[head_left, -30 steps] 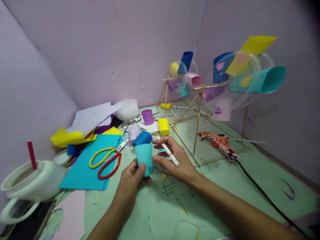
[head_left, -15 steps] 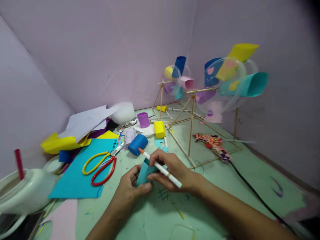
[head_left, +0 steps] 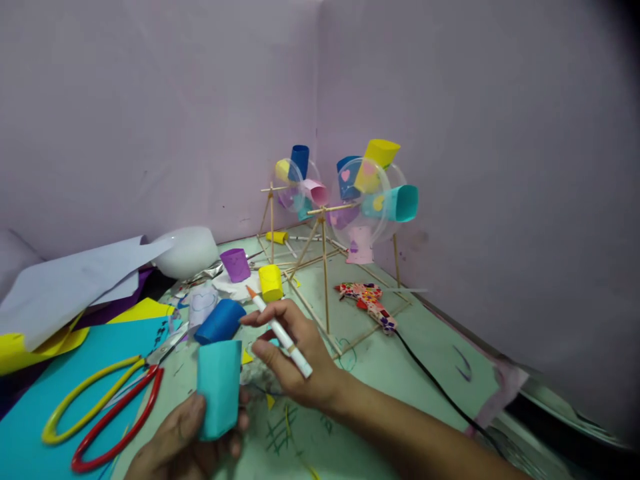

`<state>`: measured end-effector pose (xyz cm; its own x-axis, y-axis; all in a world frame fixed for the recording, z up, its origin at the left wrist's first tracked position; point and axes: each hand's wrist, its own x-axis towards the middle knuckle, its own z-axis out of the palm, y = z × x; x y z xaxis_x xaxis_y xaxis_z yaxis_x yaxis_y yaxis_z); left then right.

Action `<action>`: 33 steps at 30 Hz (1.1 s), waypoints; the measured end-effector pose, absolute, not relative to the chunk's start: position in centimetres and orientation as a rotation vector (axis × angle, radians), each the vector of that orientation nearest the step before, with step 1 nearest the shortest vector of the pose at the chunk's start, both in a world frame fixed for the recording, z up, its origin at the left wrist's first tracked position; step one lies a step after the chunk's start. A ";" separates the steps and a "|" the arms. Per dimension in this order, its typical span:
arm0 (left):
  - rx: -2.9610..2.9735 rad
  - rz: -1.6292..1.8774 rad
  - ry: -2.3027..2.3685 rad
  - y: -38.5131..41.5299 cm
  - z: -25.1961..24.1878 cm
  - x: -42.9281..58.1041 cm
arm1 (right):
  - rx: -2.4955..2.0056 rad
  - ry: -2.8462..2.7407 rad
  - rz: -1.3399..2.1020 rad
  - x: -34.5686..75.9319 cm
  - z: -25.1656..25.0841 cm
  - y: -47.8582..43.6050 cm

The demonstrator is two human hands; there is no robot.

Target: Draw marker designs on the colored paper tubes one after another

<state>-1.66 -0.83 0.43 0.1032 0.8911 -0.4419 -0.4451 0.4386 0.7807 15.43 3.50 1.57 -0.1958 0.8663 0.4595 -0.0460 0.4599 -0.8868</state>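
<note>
A teal paper cup (head_left: 220, 390) is in my left hand (head_left: 175, 437), with the thumb on its near face and the fingertips around its far side. My right hand (head_left: 310, 360) holds a white marker (head_left: 286, 340) with an orange tip pointing up and left. Its thumb and index finger are spread apart, close to the cup but not touching it. Just behind the teal cup lies a blue paper cup (head_left: 220, 321) on its side. A purple paper cup (head_left: 235, 265), a yellow one (head_left: 271, 283) and a pale one (head_left: 203, 305) sit farther back.
Scissors (head_left: 120, 420) with yellow and red handles lie on blue paper (head_left: 45, 387) at left. Stick frames with paper-cup wheels (head_left: 385, 200) stand behind. A patterned glue gun (head_left: 367, 301) with a black cord rests at right. White sheets (head_left: 75, 283) are stacked at left.
My right hand has moved off the teal cup, keeping the marker. My left hand has brought the cup left and nearer, now more upright. The view has swung to the right.
</note>
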 end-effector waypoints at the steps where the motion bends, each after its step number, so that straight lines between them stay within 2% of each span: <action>1: 0.511 1.033 1.019 -0.9 0.6 -1.6 | -0.769 -1.526 1.008 15.5 1.5 3.6; 8: 0.612 1.009 0.968 -1.4 0.5 -1.0 | -0.832 -1.483 1.328 14.6 0.2 3.9; 15: 0.715 1.018 1.116 -1.3 -0.9 -0.6 | -0.845 -1.656 1.154 14.1 0.3 3.0; 33: 0.703 1.034 1.135 -1.1 -0.6 -0.8 | -0.831 -1.509 1.241 14.3 -0.1 3.5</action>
